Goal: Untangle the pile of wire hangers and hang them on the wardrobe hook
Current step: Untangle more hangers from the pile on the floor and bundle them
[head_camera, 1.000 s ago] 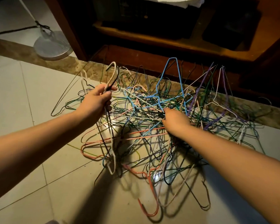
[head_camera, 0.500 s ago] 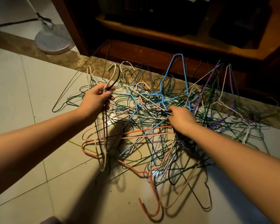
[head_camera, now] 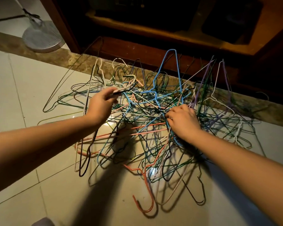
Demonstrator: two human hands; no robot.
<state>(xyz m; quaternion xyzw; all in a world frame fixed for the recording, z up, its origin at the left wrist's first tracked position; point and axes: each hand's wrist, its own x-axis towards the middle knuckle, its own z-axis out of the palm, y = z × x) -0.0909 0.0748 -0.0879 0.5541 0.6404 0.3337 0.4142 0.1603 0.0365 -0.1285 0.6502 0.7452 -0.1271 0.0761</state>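
A tangled pile of wire hangers (head_camera: 153, 111) in blue, green, orange, white, purple and black lies on the tiled floor. My left hand (head_camera: 101, 105) grips the hook ends of a white hanger and a black hanger (head_camera: 87, 154) at the pile's left side; their bodies hang down toward the floor. My right hand (head_camera: 183, 121) rests on the middle of the pile with its fingers curled into the wires. A light blue hanger (head_camera: 170, 66) sticks up behind the pile. No wardrobe hook is visible.
A dark wooden wardrobe base (head_camera: 153, 46) with a shelf stands right behind the pile. A round metal stand base (head_camera: 42, 38) with a cable sits on the floor at the upper left. A brown marble strip (head_camera: 39, 54) runs along the wardrobe front.
My left hand tilted the white and black hangers so their hooks point right, toward the pile. My right hand dug deeper into the pile's middle.
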